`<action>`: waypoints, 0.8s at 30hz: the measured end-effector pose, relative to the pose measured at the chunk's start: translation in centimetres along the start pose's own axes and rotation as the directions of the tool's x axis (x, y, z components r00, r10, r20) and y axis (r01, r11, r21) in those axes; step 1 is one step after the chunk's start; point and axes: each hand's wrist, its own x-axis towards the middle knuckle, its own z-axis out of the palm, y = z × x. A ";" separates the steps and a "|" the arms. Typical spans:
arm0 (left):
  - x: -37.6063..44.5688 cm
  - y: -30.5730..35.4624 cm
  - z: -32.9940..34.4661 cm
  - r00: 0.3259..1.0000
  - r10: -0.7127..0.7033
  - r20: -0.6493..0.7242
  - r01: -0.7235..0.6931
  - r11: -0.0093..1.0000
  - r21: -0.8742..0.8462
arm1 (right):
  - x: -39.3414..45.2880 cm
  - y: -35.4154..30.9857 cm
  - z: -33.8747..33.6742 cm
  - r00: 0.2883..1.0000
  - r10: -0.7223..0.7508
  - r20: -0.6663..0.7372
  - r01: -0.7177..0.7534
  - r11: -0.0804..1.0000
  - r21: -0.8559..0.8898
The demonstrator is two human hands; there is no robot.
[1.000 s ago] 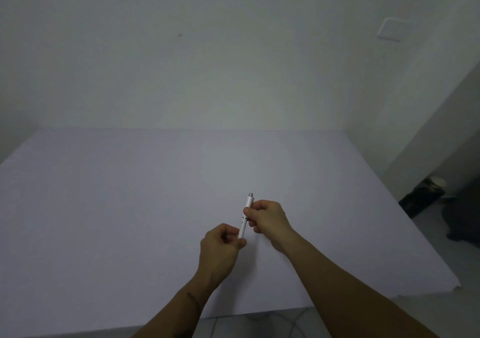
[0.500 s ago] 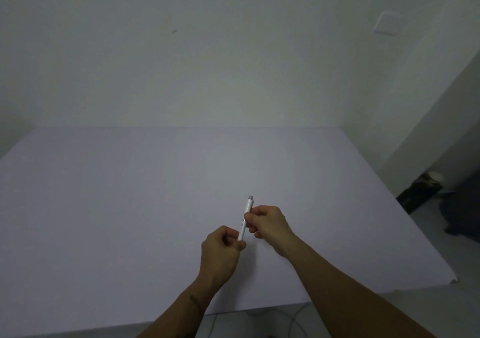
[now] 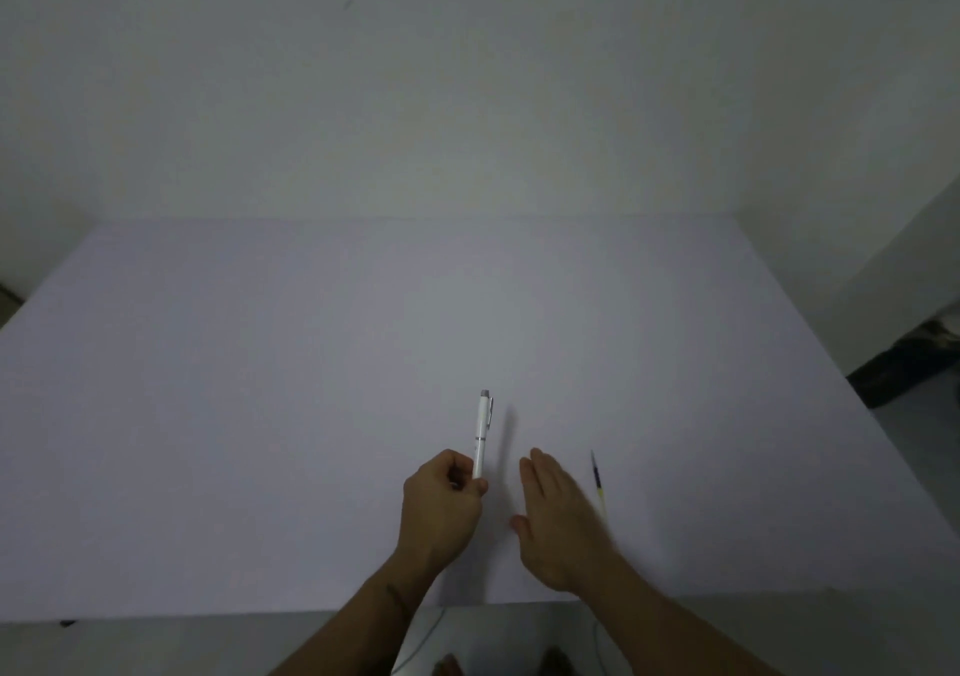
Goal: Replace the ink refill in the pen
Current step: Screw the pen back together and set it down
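A white pen [image 3: 481, 431] with a silver end stands nearly upright above the table, its lower end gripped in my left hand [image 3: 441, 506]. My right hand [image 3: 558, 514] is open, fingers together and flat, just right of the pen and not touching it. A thin ink refill [image 3: 598, 483] with a dark tip and a pale yellowish tube lies on the white table [image 3: 260, 389] right beside my right hand, its near end hidden behind that hand.
The table's near edge runs just below my wrists and its right edge slants away at the right. A dark object [image 3: 906, 368] sits on the floor past the right edge. A white wall backs the table.
My right hand has let go of the pen and opened, moving right and down. The pen stays in my left hand alone. The camera has tilted down, and the refill is now in view.
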 end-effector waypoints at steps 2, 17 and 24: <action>0.3 -0.2 0.2 1.000 -0.005 -0.020 0.006 0.999 0.044 | 0.0 0.4 1.2 0.999 -0.017 -0.034 0.015 0.998 -0.058; 1.3 -3.0 3.5 0.994 -0.092 -0.051 0.103 0.951 0.292 | 0.4 1.5 3.3 0.992 -0.070 -0.103 0.059 0.992 -0.109; 1.5 -3.0 3.5 0.994 -0.104 -0.039 0.111 0.958 0.265 | 0.5 1.6 3.6 0.997 -0.048 -0.063 0.040 0.991 -0.125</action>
